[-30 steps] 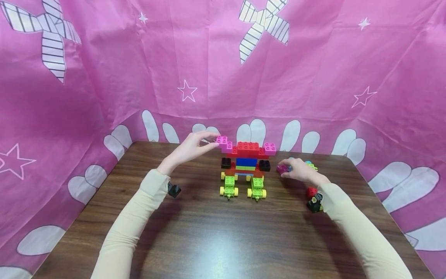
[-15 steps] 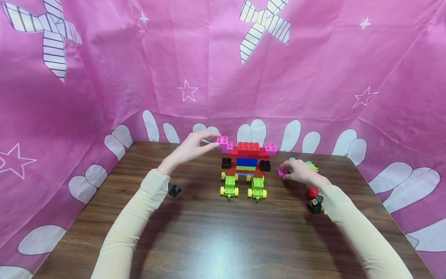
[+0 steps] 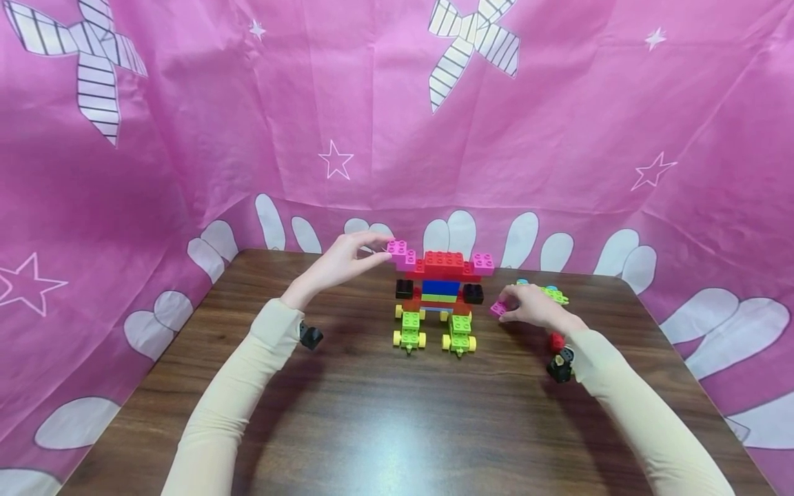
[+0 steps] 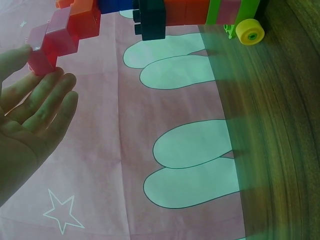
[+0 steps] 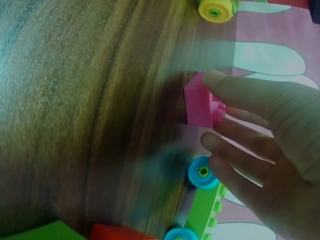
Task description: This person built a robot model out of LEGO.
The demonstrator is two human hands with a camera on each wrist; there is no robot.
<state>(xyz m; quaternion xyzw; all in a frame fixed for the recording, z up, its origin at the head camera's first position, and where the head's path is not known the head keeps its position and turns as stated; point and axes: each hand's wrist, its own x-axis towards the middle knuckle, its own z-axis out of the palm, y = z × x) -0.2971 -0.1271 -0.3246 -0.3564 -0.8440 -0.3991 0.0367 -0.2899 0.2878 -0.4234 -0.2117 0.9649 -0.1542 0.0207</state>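
A toy-brick build stands at the middle of the table in the head view, with a red brick (image 3: 443, 260) on top, a blue brick (image 3: 441, 288) below and black bricks (image 3: 473, 294) at its sides. Two lime-green wheeled bases (image 3: 410, 331) with yellow wheels carry it. My left hand (image 3: 338, 269) pinches the outermost pink brick (image 4: 40, 57) at the build's upper left, thumb on one side and fingers on the other. To the right of the build, my right hand (image 5: 270, 135) holds a loose pink brick (image 5: 197, 105) between thumb and fingers, low over the tabletop, studs facing the palm.
A lime-green base with blue wheels (image 5: 202, 210) lies beyond my right hand. A red brick (image 3: 556, 341) sits near the right wrist. Pink patterned cloth (image 3: 372, 138) hangs behind the wooden table (image 3: 397, 413) and at both sides.
The loose pink brick has turned in my right hand's fingers and shifted slightly left and nearer. My left hand stays on the build's pink brick.
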